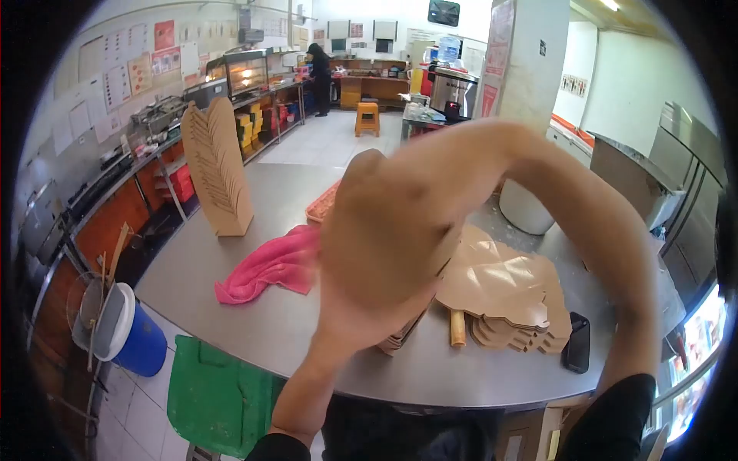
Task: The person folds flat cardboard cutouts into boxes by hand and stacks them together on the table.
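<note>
Close to the camera, a brown cardboard piece (384, 238), blurred by motion, is between my two hands. My left hand (346, 311) grips its lower left side. From the right, my right hand (442, 173) reaches over its top and holds the upper edge; its fingers are smeared. Stacked cardboard edges (401, 336) show just below, partly hidden by my left hand. Beside them on the right lies a pile of flat die-cut cardboard blanks (500, 280). A tall stack of nested cardboard boxes (219, 169) stands at the table's far left.
A pink cloth (265, 265) and a reddish tray (323, 203) lie on the metal table (200, 307). A phone (576, 343) rests near the right edge, a short brown roll (457, 329) by the blanks. A green stool (219, 396) and blue bucket (138, 338) stand left. One person (319, 77) is far back.
</note>
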Tool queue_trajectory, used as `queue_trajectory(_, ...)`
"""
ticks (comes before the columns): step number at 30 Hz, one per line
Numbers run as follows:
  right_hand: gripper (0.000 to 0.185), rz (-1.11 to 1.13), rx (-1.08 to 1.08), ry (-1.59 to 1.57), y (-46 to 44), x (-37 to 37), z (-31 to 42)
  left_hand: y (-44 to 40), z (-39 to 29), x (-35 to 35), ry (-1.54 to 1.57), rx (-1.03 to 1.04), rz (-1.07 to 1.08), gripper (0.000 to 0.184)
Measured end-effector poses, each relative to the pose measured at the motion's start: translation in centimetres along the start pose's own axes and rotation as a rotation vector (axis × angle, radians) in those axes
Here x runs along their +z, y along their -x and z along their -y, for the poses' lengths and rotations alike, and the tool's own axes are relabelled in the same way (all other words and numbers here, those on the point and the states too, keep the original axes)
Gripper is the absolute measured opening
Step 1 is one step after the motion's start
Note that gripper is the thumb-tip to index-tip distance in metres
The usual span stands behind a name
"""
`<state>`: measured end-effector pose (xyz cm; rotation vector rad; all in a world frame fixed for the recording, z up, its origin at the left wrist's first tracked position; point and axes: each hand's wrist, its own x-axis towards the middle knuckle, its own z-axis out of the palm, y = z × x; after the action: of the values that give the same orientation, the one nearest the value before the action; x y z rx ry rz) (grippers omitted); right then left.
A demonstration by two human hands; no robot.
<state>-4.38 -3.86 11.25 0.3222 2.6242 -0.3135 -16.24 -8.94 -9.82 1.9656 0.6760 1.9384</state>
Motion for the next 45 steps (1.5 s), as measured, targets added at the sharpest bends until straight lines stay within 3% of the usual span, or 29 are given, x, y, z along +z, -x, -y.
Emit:
queue_trajectory(2,0.051,-0.38,0.044,-0.155,2.7,0.7,-0.2,0.1,1.1,-1.6,0.043,-0.022,0.036,0.111)
queue_trajectory(3,0.051,-0.833,-0.005,-0.3,3.8,2.2,-0.9,0.1,1.7,-2.4,0.064,-0.033,0.053,0.109)
queue_trajectory(4,0.051,-0.837,-0.018,-0.304,4.0,3.6,-1.7,0.3,2.4,-3.6,0.065,-0.118,0.127,0.108)
queue_trajectory(6,0.054,-1.398,-0.148,-0.065,4.0,6.8,-3.3,0.1,5.0,-5.9,0.062,-0.195,0.245,0.106)
queue_trajectory(7,0.054,-1.415,-0.158,-0.068,4.4,8.6,-3.4,-0.3,6.6,-7.0,0.062,-0.189,0.289,0.105)
queue_trajectory(8,0.057,-1.442,-0.035,-0.092,4.8,10.7,-3.2,-0.5,8.2,-8.0,0.027,-0.224,0.307,0.104)
queue_trajectory(9,0.06,-1.464,0.095,-0.122,5.3,12.8,-3.1,-0.8,7.8,-8.4,0.096,-0.327,0.31,0.101)
queue_trajectory(11,0.058,-1.415,0.16,-0.027,6.9,16.7,-3.4,-1.6,6.2,-8.9,0.166,-0.442,0.318,0.098)
queue_trajectory(13,0.059,-1.014,0.391,-0.204,9.7,19.9,-3.1,-2.4,4.6,-8.6,0.082,-0.452,0.279,0.1)
queue_trajectory(14,0.059,-1.001,0.439,-0.235,11.8,23.7,-4.1,-2.8,4.3,-6.6,-0.1,-0.075,0.114,0.099)
queue_trajectory(15,0.06,-0.768,0.506,-0.091,12.6,27.5,-6.0,-3.1,3.1,-5.7,-0.289,0.159,-0.048,0.094)
queue_trajectory(16,0.061,-0.537,0.563,0.042,13.0,30.3,-6.9,-3.5,2.0,-4.8,-0.51,0.356,-0.264,0.09)
queue_trajectory(17,0.061,-0.548,0.585,0.014,12.9,31.1,-6.9,-2.6,0.7,-4.0,-0.723,0.394,-0.464,0.082)
queue_trajectory(19,0.059,-0.537,0.672,-0.088,11.9,30.7,-7.0,0.3,0.0,-2.7,-0.686,0.718,-0.44,0.057)
queue_trajectory(20,0.051,-0.477,0.634,-0.254,11.9,29.5,-7.1,1.3,-0.3,-1.7,-0.596,0.88,-0.348,0.046)
queue_trajectory(21,0.051,-0.475,0.642,-0.279,12.3,29.5,-7.2,2.1,-0.8,0.0,-0.481,0.913,-0.121,0.041)
queue_trajectory(22,0.047,-0.55,0.628,-0.362,12.6,29.6,-7.4,2.8,-1.3,1.8,-0.359,0.905,0.11,0.037)
queue_trajectory(24,0.039,-0.628,0.626,-0.348,13.1,29.7,-7.8,3.7,-2.5,5.1,-0.383,0.597,0.479,0.036)
queue_trajectory(27,0.036,-0.545,0.578,-0.3,13.9,30.2,-7.5,3.5,0.3,9.7,-0.418,0.048,0.734,0.042)
queue_trajectory(28,0.036,-0.551,0.578,-0.304,14.1,30.8,-7.6,3.5,1.8,10.4,-0.42,0.05,0.74,0.042)
queue_trajectory(30,0.033,-1.016,0.514,-0.242,14.6,32.1,-8.1,2.8,3.4,11.8,-0.344,0.003,0.873,0.054)
queue_trajectory(31,0.033,-1.017,0.518,-0.237,14.6,32.3,-8.6,2.2,3.5,12.3,-0.342,0.009,0.871,0.054)
queue_trajectory(33,0.03,-1.404,0.583,-0.319,14.7,32.4,-9.6,0.8,2.5,13.5,-0.575,-0.013,1.11,0.058)
queue_trajectory(35,0.028,-1.479,0.643,-0.347,15.3,32.7,-9.9,-1.1,-0.1,14.9,-0.586,-0.064,1.255,0.059)
queue_trajectory(37,0.027,-1.566,0.71,-0.368,15.9,33.5,-10.1,-1.6,-0.6,16.1,-0.517,-0.095,1.335,0.059)
queue_trajectory(42,0.031,-1.611,0.737,-0.349,16.8,35.7,-10.8,1.0,5.0,16.6,-0.121,-0.372,1.08,0.048)
queue_trajectory(45,0.032,-1.624,0.731,-0.394,16.8,35.7,-10.6,1.0,5.7,16.4,-0.22,-0.249,1.112,0.043)
